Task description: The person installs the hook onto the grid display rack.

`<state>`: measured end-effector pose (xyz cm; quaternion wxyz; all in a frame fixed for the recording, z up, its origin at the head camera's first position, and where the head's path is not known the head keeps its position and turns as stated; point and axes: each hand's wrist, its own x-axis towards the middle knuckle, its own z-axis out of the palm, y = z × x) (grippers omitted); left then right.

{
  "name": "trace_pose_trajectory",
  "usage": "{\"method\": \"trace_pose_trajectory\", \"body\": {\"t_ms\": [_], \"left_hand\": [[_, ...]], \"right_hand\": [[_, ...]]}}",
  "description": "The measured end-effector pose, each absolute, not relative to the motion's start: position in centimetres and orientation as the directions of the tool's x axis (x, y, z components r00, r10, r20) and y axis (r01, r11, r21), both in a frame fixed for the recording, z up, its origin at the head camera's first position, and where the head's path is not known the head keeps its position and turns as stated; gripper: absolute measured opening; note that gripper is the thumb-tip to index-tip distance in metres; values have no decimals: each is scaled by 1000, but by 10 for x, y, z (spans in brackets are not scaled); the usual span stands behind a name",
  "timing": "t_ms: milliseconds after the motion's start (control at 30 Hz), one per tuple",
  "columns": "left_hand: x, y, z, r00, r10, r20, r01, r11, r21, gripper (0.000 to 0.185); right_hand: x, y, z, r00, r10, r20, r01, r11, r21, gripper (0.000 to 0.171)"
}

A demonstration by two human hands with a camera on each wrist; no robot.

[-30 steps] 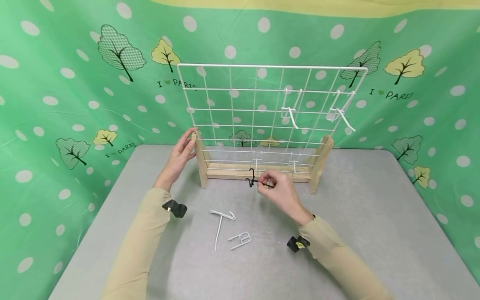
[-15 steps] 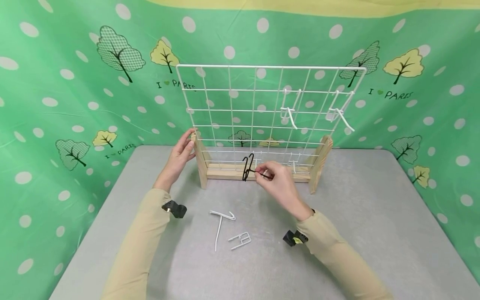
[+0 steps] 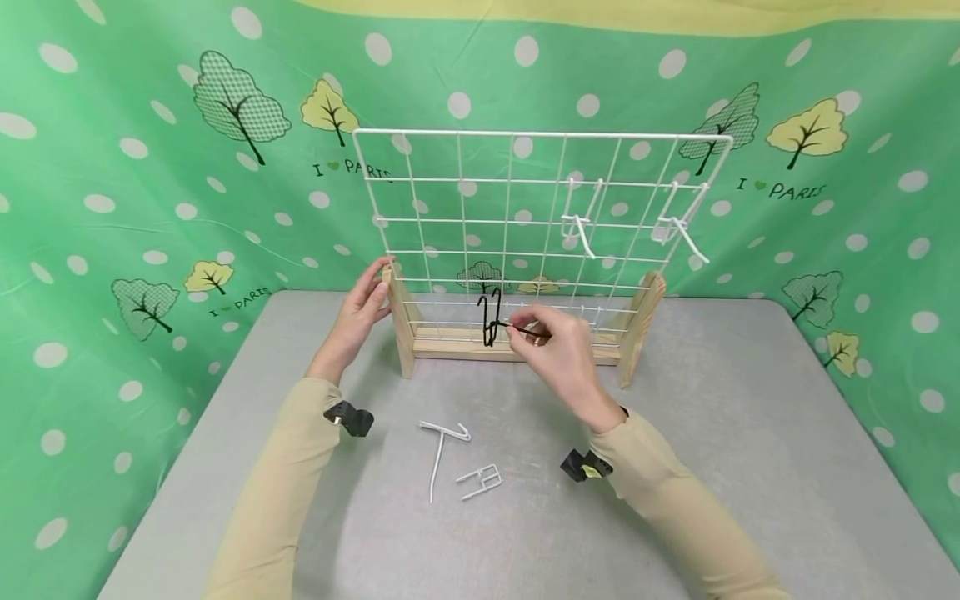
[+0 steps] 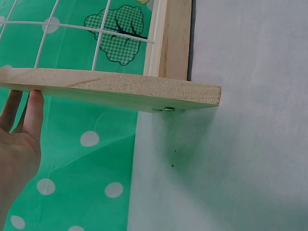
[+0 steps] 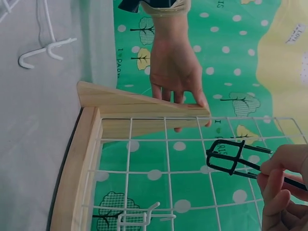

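Observation:
My right hand (image 3: pixel 555 346) pinches the stem of a black wire grid hook (image 3: pixel 491 323). In the head view the hook's two bent prongs point up, in front of the lower part of a white wire grid panel (image 3: pixel 486 219). The right wrist view shows the black hook (image 5: pixel 226 156) overlapping the grid. At the left, my left hand (image 3: pixel 358 312) holds the top of the stand's wooden side post (image 3: pixel 405 329). Its fingertips reach past the post's edge in the right wrist view. Part of the black stem is hidden by the right hand.
Two white hooks (image 3: pixel 579 227) hang high on the grid's right side, with smaller white hooks low down. A white hook (image 3: pixel 441 446) and a small white wire piece (image 3: pixel 482 482) lie on the grey table (image 3: pixel 517 550). Behind hangs a green dotted cloth (image 3: pixel 285 50).
The right hand has raised the black hook toward the lower grid and turned it so its prongs point up. The left hand has stayed on the post.

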<state>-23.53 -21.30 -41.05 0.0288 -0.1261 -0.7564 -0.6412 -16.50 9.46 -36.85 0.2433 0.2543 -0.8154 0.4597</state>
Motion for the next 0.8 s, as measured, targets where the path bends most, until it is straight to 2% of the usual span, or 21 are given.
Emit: {"method": "trace_pose_trajectory", "body": {"t_ms": [800], "left_hand": [[-236,-212,-411,-966,153,209,232,154,960,49]], "right_hand": [[-172,81,-329,-686,-198,700,-690,480,-541,12]]}}
